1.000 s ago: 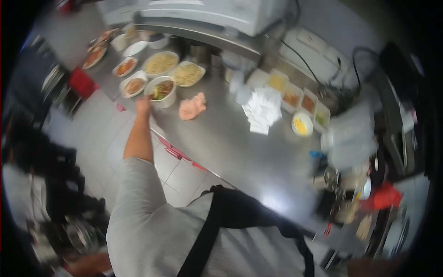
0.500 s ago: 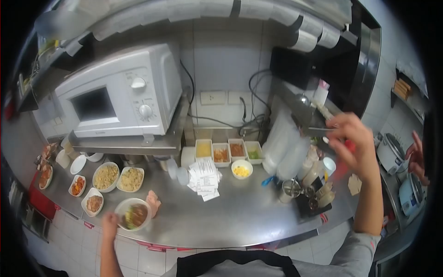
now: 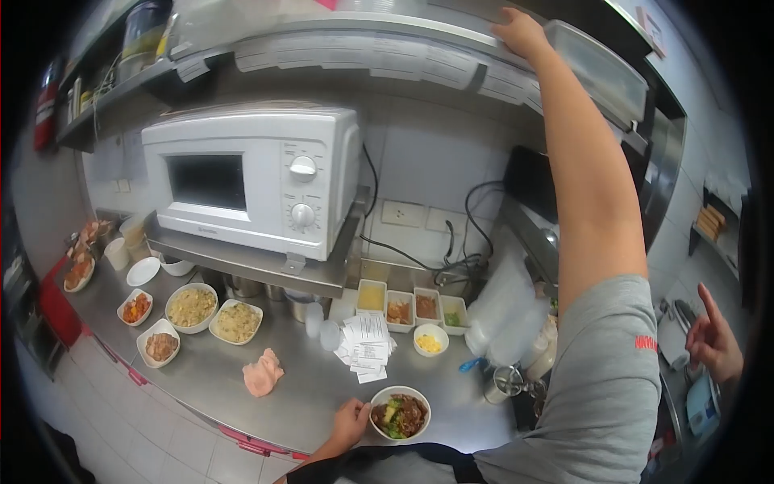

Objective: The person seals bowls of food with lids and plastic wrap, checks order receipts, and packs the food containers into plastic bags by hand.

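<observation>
My left hand [image 3: 351, 423] grips the left rim of a white bowl [image 3: 428, 414] at the counter's front edge. Dark brown meat and green pieces, perhaps avocado or broccoli, fill the bowl. High above, my right hand [image 3: 522, 34] reaches over the edge of the upper shelf [image 3: 395, 22], beside a clear plastic bin [image 3: 597, 68]. Its fingers look apart, and I see nothing in them. Left of the bowl lies a crumpled pinkish cloth or glove [image 3: 263, 373]. Paper slips [image 3: 369, 347] lie behind the bowl.
A white microwave [image 3: 266, 185] sits on a raised shelf. Food bowls [image 3: 192, 308] stand at left; small tubs [image 3: 399, 310] and a bowl of yellow pieces [image 3: 430, 340] are at the back. A metal cup [image 3: 505, 383] stands right. Another person's hand [image 3: 716, 343] shows at far right.
My left hand has moved the bowl rightward along the counter, away from the pinkish cloth or glove. My right arm has risen from above the counter's right side to the upper shelf. The view has shifted.
</observation>
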### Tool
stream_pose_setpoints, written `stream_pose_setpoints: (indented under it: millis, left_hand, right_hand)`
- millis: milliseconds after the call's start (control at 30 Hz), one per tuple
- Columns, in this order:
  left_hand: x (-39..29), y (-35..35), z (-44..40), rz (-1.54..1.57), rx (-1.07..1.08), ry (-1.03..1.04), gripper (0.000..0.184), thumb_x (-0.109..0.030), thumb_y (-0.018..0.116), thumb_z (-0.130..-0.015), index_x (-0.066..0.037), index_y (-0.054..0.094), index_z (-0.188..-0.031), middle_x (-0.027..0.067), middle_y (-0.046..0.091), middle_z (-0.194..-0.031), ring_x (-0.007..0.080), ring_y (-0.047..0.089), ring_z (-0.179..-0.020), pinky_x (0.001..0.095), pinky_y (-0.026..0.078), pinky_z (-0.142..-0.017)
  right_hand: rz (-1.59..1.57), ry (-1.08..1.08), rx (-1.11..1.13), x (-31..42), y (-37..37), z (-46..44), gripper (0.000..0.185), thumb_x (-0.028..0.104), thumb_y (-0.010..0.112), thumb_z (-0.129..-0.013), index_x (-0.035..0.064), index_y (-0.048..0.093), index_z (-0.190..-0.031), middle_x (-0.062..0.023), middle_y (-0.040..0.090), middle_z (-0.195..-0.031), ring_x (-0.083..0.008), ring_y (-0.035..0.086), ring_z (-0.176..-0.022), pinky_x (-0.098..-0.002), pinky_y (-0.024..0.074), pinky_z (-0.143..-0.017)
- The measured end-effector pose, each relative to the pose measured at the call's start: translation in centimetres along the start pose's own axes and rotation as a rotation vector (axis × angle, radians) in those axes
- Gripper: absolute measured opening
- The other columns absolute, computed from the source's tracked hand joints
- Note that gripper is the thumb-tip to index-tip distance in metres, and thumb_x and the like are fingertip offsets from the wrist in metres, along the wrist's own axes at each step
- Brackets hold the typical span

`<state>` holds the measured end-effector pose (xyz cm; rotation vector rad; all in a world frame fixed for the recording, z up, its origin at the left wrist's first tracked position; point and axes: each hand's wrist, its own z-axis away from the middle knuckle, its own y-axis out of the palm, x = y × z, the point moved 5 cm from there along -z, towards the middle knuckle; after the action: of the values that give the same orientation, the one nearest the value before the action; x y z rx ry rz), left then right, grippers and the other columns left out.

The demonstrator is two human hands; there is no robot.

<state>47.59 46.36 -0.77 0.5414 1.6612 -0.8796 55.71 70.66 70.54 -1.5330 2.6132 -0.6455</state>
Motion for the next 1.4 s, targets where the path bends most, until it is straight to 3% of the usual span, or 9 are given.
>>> stream_pose_setpoints:
  millis: [100,333,533,733,967,1100,1233,1333,1400]
  left_hand:
    - [1.9,-2.7,-0.1,0.127,-0.022,-0.074,0.018,-0.015,0.061,-0.081,-0.001,0.055,-0.09,0.0154,0.058,-0.079,0.0325,0.057,-0.073,0.0412,0.047,-0.069]
    - [4.2,-8.7,2.7,-0.434,-0.309,0.339,0.023,-0.011,0.067,-0.074,-0.005,0.056,-0.094,0.0187,0.051,-0.106,0.0362,0.048,-0.102,0.0422,0.04,-0.088]
    - [4.2,-8.6,2.4,-0.341,-0.294,0.357,0.026,-0.012,0.068,-0.072,-0.004,0.057,-0.094,0.0194,0.049,-0.109,0.0363,0.048,-0.102,0.0426,0.04,-0.088]
    - [4.5,-8.3,2.4,-0.376,-0.268,0.319,0.028,-0.014,0.069,-0.072,-0.004,0.057,-0.094,0.019,0.049,-0.109,0.036,0.048,-0.102,0.0422,0.041,-0.087]
    - [4.2,-8.6,2.5,-0.368,-0.291,0.335,0.032,-0.015,0.071,-0.069,-0.005,0.057,-0.095,0.0183,0.05,-0.108,0.0357,0.049,-0.102,0.0416,0.042,-0.086]
    - [3.9,-8.7,2.3,-0.351,-0.314,0.345,0.034,-0.016,0.072,-0.067,-0.006,0.057,-0.096,0.017,0.05,-0.107,0.0358,0.051,-0.099,0.0416,0.044,-0.083]
    - [3.3,-8.5,2.5,-0.419,-0.289,0.391,0.036,-0.014,0.072,-0.066,-0.005,0.056,-0.097,0.0166,0.048,-0.109,0.0334,0.052,-0.098,0.038,0.045,-0.081]
    - [5.4,-9.1,2.8,-0.189,-0.316,0.256,0.038,-0.012,0.07,-0.068,-0.005,0.053,-0.102,0.0133,0.047,-0.111,0.0282,0.051,-0.101,0.0344,0.044,-0.082]
    - [3.5,-10.3,3.0,-0.007,-0.339,0.214,0.043,-0.013,0.065,-0.075,-0.006,0.048,-0.114,0.0146,0.047,-0.115,0.0275,0.049,-0.107,0.036,0.043,-0.085]
  right_hand:
    - [0.085,0.069,0.124,-5.5,4.2,-6.0,0.054,0.04,0.065,-0.073,0.0122,0.061,-0.119,-0.0135,0.054,-0.126,-0.0269,0.047,-0.119,-0.0437,0.0353,-0.097]
    - [0.294,0.265,0.652,-4.1,3.4,-4.0,0.048,0.039,0.06,-0.074,0.0148,0.063,-0.116,-0.0118,0.055,-0.125,-0.0311,0.05,-0.116,-0.0469,0.0374,-0.093]
    - [0.104,0.156,0.541,-5.2,3.3,-5.0,0.04,0.03,0.06,-0.075,0.0103,0.066,-0.11,-0.0127,0.062,-0.11,-0.0291,0.057,-0.104,-0.0445,0.0414,-0.088]
    - [0.559,0.256,0.485,-4.9,3.6,-5.9,0.035,0.026,0.055,-0.079,0.0066,0.066,-0.106,-0.0145,0.064,-0.106,-0.0313,0.06,-0.1,-0.0489,0.0442,-0.085]
    - [0.578,0.341,0.441,-6.2,3.9,-6.9,0.028,0.019,0.055,-0.079,0.0065,0.065,-0.102,-0.0155,0.065,-0.1,-0.0306,0.063,-0.092,-0.0423,0.0484,-0.078]
    - [0.422,0.403,0.228,-6.5,3.1,-7.3,0.024,0.015,0.055,-0.08,0.0064,0.065,-0.1,-0.0161,0.066,-0.096,-0.0302,0.064,-0.087,-0.0386,0.0509,-0.075]
    - [0.01,0.447,-0.434,-5.8,-0.2,-5.8,0.021,0.011,0.055,-0.08,0.0063,0.064,-0.098,-0.0166,0.066,-0.092,-0.0299,0.066,-0.083,-0.0348,0.0533,-0.071]
    - [-0.368,-0.261,-0.956,-1.6,-3.3,-1.6,0.022,0.02,0.039,-0.095,0.0052,0.05,-0.107,-0.0259,0.061,-0.095,-0.0435,0.058,-0.089,-0.0477,0.0441,-0.074]
    - [-0.428,-0.534,-0.851,3.8,-5.3,5.8,0.022,0.023,0.043,-0.095,0.0057,0.051,-0.107,-0.0238,0.061,-0.092,-0.0393,0.06,-0.085,-0.0443,0.0453,-0.071]
